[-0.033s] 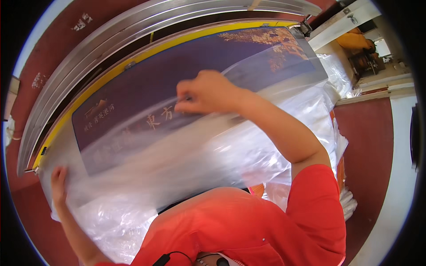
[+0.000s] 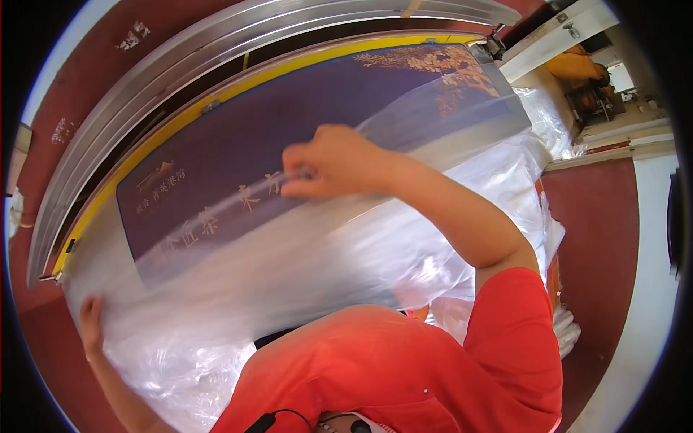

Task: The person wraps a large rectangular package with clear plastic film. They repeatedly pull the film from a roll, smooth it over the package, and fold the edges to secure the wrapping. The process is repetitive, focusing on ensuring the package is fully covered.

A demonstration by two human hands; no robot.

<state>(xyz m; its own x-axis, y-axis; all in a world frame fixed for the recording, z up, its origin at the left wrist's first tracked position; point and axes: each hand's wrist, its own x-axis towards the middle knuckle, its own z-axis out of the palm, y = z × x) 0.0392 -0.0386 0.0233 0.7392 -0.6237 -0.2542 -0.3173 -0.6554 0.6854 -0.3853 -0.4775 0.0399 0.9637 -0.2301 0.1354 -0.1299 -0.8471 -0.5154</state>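
A long dark purple printed panel (image 2: pixel 289 108) lies in front of me, with gold foliage at its far right and gold lettering lower down. Clear plastic film (image 2: pixel 310 224) stretches over its near half, blurred by motion. My right hand (image 2: pixel 339 162) is closed above the middle of the panel, the film's edge pinched in its fingers. At the panel's near left corner, my left hand (image 2: pixel 91 323) is closed on the film's left side; its fingertips are small and partly blurred.
A yellow-edged frame (image 2: pixel 170 126) with small clips borders the panel's far side. Beyond it curves a silver metal rail (image 2: pixel 180 61). Crumpled plastic (image 2: pixel 498 180) hangs at the right and near side. A reddish wall stands at the right, beside a white door (image 2: pixel 570 32).
My left hand has moved nearer to me along the left side. My right hand has shifted slightly nearer. The film's edge has drawn back, uncovering more lettering on the left.
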